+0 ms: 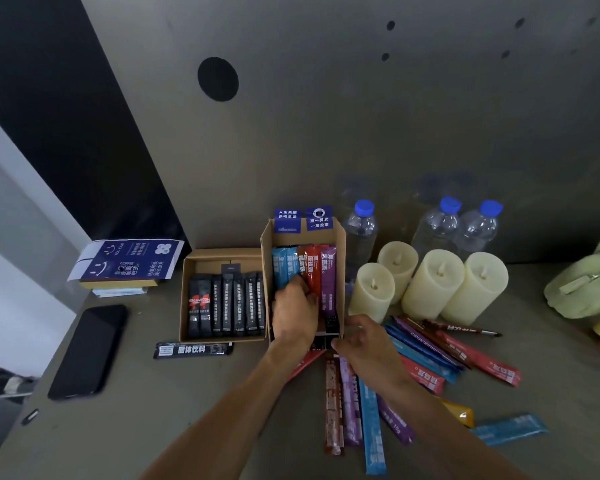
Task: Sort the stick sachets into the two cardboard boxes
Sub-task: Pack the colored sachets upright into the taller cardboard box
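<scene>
Closest to the camera is a fan of loose coloured sachets (373, 431) spread flat on the table (153, 410): blue, purple, red, brown and one yellow, a dozen or so (hard to count where the arm covers them). So there's plenty left to sort.

The person's left hand (293, 313) is down inside the right cardboard box (341, 271), fingers bent onto the blue and orange sachets standing there. It looks like tidying or pushing one in, but whether it actually pinches one can't be told. The right hand (364, 344) sits low at that box's front corner, just over the top of the loose pile, fingers loosely bent. Whether it grips anything is hidden too.

Progress, as a guess: the left cardboard box (184, 299) has a neat row of black sachets (228, 306) and looks nearly finished, with just one black sachet (193, 349) lying on the table in front of it. The right box holds only a handful of coloured sticks (314, 271), so roughly half done, and the coloured side is the main job remaining.
</scene>
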The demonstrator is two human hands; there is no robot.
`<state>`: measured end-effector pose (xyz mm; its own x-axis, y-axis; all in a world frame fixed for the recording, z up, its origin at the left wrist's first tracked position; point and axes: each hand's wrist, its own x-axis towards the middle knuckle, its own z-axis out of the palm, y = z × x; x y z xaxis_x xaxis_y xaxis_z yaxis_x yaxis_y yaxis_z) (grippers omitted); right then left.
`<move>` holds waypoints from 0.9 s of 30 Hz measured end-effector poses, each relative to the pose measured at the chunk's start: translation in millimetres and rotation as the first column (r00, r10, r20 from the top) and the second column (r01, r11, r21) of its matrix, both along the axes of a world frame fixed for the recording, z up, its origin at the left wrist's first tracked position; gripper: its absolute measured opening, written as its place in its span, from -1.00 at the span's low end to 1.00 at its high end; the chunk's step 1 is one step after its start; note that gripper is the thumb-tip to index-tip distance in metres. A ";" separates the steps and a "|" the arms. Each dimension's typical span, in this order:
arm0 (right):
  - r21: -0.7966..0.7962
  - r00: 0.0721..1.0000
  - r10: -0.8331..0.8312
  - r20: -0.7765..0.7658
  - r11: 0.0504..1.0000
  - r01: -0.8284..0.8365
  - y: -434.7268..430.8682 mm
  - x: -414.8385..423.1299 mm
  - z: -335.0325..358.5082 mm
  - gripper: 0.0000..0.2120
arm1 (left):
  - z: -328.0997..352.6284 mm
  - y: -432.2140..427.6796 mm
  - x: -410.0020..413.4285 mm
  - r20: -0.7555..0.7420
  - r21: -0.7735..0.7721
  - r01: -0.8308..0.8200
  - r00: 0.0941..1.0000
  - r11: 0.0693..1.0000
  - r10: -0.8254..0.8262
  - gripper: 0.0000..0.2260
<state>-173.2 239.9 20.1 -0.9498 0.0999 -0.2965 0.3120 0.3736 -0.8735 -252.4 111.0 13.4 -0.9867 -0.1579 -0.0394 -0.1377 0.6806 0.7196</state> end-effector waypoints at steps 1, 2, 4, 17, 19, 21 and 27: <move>0.007 1.000 0.005 0.001 1.000 -0.005 0.1 -0.3 0.0 -0.77 | -0.6 -0.2 -0.4 0.002 0.002 0.004 1.000 1.000 -0.004 -0.88; 0.012 1.000 0.009 0.003 1.000 -0.009 0.1 -0.2 0.2 -0.77 | -0.8 -0.5 -0.9 0.004 0.003 0.007 1.000 1.000 -0.007 -0.88; 0.007 1.000 0.008 0.006 1.000 -0.008 0.2 1.0 1.7 -0.76 | -1.2 -1.1 -0.5 0.001 -0.001 0.014 1.000 1.000 -0.014 -0.88; 0.034 1.000 -0.009 0.000 0.999 0.009 1.3 12.6 -0.6 -0.85 | -1.7 -61.8 102.3 -0.287 -0.227 0.172 0.929 0.958 -0.235 -0.90; 0.017 1.000 -0.021 -0.007 1.000 0.021 -0.1 12.6 0.8 -0.86 | -23.1 -73.9 116.3 -0.236 -0.296 0.167 0.941 0.940 -0.242 -0.93; 0.007 1.000 -0.027 -0.004 1.000 0.027 -1.5 11.9 -0.3 -0.85 | -44.2 -78.9 121.4 -0.155 -0.409 0.196 0.948 0.891 -0.279 -0.81; -0.002 0.999 -0.029 0.013 1.000 0.029 -2.0 16.3 -1.1 -0.89 | -59.1 -69.3 118.3 -0.126 -0.496 0.143 0.964 0.857 -0.234 -0.76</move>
<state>-157.0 237.9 19.0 -0.9425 0.1267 -0.3093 0.3342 0.3625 -0.8700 -134.0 41.7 -45.7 -0.9827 0.0770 0.1684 0.1253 0.9463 0.2981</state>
